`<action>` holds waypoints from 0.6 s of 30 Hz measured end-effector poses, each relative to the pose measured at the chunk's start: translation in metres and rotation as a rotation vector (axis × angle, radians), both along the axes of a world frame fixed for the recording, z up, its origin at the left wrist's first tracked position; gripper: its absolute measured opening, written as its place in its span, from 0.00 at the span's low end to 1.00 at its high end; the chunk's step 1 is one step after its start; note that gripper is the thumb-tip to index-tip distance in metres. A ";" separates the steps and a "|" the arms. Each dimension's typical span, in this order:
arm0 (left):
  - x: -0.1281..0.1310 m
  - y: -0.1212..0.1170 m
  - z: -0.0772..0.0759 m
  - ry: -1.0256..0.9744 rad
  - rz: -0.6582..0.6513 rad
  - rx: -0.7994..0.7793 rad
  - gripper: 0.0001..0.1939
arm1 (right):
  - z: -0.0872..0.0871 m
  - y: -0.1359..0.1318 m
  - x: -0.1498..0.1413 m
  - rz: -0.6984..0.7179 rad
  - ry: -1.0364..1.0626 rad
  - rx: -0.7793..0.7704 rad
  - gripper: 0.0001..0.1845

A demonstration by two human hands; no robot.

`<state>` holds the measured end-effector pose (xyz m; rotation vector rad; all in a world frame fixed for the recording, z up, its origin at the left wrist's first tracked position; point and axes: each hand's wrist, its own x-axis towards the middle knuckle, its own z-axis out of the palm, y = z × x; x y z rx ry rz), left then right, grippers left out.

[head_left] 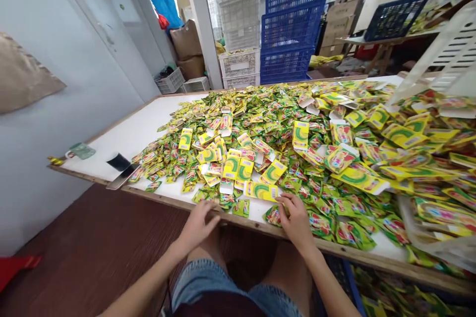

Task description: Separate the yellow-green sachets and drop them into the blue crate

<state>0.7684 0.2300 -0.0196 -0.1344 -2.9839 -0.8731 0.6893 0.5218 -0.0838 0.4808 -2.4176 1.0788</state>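
Observation:
A big heap of small green and yellow sachets (pixel 308 153) covers most of the white table (pixel 126 133), mixed with several flat yellow cards (pixel 262 189). My left hand (pixel 199 225) rests on the table's front wooden edge, fingers curled over a few sachets. My right hand (pixel 295 220) lies palm down on sachets at the edge, just below a yellow card. Whether either hand grips a sachet is hidden by the fingers.
A phone (pixel 122 176), a dark pouch (pixel 119 161) and a tape roll (pixel 82 150) lie at the table's left corner. Blue crates (pixel 290 25) and white crates (pixel 240 20) are stacked behind. A tilted white crate (pixel 442 54) stands at right. A grey wall is at left.

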 end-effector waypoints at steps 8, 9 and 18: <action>-0.089 -0.074 -0.025 0.033 0.651 -0.153 0.36 | -0.006 0.000 0.004 -0.094 0.061 0.016 0.11; -0.094 -0.073 -0.030 -0.005 0.633 -0.150 0.36 | -0.006 -0.001 0.004 -0.101 0.072 0.038 0.11; -0.100 0.010 -0.063 0.007 0.351 -0.077 0.32 | 0.005 -0.019 0.011 -0.145 0.086 0.207 0.13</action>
